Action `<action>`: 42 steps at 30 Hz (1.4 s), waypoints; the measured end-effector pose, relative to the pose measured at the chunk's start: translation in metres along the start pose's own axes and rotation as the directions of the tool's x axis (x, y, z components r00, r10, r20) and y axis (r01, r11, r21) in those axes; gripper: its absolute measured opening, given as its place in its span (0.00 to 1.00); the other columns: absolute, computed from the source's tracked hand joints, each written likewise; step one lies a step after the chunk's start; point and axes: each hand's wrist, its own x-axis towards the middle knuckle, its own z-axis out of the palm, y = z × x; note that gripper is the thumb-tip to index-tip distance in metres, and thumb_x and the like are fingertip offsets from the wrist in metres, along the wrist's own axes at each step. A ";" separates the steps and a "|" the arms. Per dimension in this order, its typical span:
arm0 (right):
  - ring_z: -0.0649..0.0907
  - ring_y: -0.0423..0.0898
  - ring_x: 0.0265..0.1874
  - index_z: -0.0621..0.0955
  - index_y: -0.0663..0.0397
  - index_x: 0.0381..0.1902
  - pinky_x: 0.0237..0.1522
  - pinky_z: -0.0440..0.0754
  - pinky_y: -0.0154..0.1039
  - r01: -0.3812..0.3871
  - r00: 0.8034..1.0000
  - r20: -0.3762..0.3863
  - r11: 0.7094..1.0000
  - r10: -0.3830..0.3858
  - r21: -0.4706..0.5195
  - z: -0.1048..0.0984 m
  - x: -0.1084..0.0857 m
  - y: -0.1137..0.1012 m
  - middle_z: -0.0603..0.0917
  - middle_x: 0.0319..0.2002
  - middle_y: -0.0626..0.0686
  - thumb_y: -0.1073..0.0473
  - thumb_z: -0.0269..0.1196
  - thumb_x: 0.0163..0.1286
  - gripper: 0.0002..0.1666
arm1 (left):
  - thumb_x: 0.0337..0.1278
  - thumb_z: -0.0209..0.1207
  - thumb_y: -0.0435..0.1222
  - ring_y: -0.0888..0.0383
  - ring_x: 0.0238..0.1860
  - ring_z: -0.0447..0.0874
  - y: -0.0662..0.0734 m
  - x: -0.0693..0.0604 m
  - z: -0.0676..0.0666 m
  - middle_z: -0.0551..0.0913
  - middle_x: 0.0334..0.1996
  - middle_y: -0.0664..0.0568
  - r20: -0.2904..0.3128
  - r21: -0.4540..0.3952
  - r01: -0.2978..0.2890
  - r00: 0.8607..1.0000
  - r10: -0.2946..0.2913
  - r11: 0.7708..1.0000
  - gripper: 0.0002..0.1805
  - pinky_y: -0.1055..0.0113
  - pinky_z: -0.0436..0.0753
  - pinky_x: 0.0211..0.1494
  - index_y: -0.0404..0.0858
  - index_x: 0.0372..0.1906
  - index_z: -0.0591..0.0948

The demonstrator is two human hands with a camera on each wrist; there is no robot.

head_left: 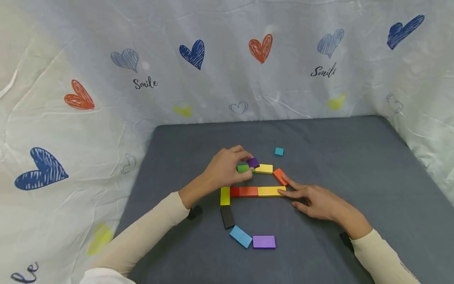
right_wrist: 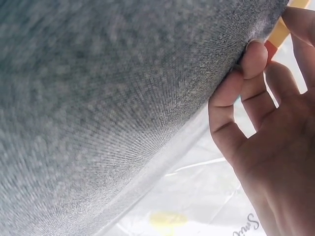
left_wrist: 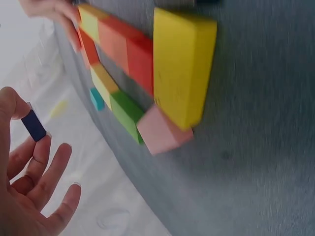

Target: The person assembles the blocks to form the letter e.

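Observation:
My left hand (head_left: 224, 166) pinches a small dark purple block (head_left: 253, 162) between thumb and fingertips, above the green block (head_left: 243, 169) and a pale yellow block (head_left: 264, 169). In the left wrist view the purple block (left_wrist: 33, 125) shows clear of the others. With fingers extended, my right hand (head_left: 320, 201) touches the orange block (head_left: 280, 177) and the right end of a yellow block (head_left: 270, 191). That yellow block continues a row with an orange-red block (head_left: 248, 192) and a red block (head_left: 234, 192). A pink block (left_wrist: 162, 130) sits beside the green one, mostly hidden behind my left hand in the head view.
Left of the row stands a bright yellow block (head_left: 225, 196). Below it a black block (head_left: 227, 217), a blue block (head_left: 241, 236) and a light purple block (head_left: 264, 242) curve rightward. A small teal block (head_left: 279, 152) lies apart on the grey tabletop (head_left: 337, 154).

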 end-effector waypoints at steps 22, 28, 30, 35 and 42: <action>0.83 0.48 0.56 0.74 0.25 0.76 0.43 0.78 0.39 0.004 1.000 -0.002 1.000 -0.004 0.004 0.002 -0.001 0.003 0.59 0.83 0.49 0.55 0.68 0.76 0.35 | 0.66 0.63 0.55 0.72 0.44 0.79 0.083 -0.053 0.034 0.83 0.46 0.66 0.162 0.009 -0.282 0.947 0.277 0.959 0.18 0.59 0.78 0.63 0.54 0.56 0.87; 0.82 0.48 0.58 0.74 0.25 0.76 0.43 0.78 0.38 0.003 1.000 -0.005 1.000 -0.003 0.015 0.002 0.000 0.003 0.59 0.83 0.49 0.55 0.68 0.76 0.35 | 0.65 0.63 0.57 0.72 0.46 0.79 0.100 -0.066 0.051 0.81 0.45 0.68 0.192 0.039 -0.272 0.946 0.260 0.961 0.19 0.59 0.76 0.63 0.57 0.55 0.87; 0.82 0.47 0.56 0.73 0.25 0.77 0.43 0.78 0.38 0.003 1.000 -0.006 1.000 -0.002 0.009 0.002 0.000 0.002 0.60 0.83 0.49 0.54 0.68 0.76 0.35 | 0.64 0.63 0.57 0.72 0.45 0.78 0.104 -0.069 0.056 0.79 0.44 0.69 0.211 0.044 -0.260 0.946 0.245 0.965 0.18 0.57 0.75 0.64 0.57 0.55 0.87; 0.81 0.43 0.43 0.73 0.23 0.76 0.40 0.75 0.38 -0.022 1.000 0.005 1.000 0.022 0.001 0.001 0.000 0.002 0.59 0.84 0.49 0.53 0.68 0.76 0.35 | 0.63 0.64 0.57 0.72 0.44 0.77 0.113 -0.074 0.066 0.78 0.42 0.69 0.249 0.046 -0.238 0.943 0.219 0.970 0.17 0.52 0.72 0.67 0.58 0.52 0.87; 0.80 0.44 0.43 0.73 0.23 0.76 0.37 0.74 0.36 -0.021 1.000 0.015 1.000 0.021 0.017 0.001 0.000 0.003 0.58 0.84 0.48 0.53 0.67 0.77 0.35 | 0.66 0.62 0.57 0.70 0.52 0.78 0.117 -0.079 0.076 0.80 0.47 0.68 0.319 0.021 -0.224 0.925 0.206 0.974 0.17 0.46 0.68 0.73 0.58 0.53 0.85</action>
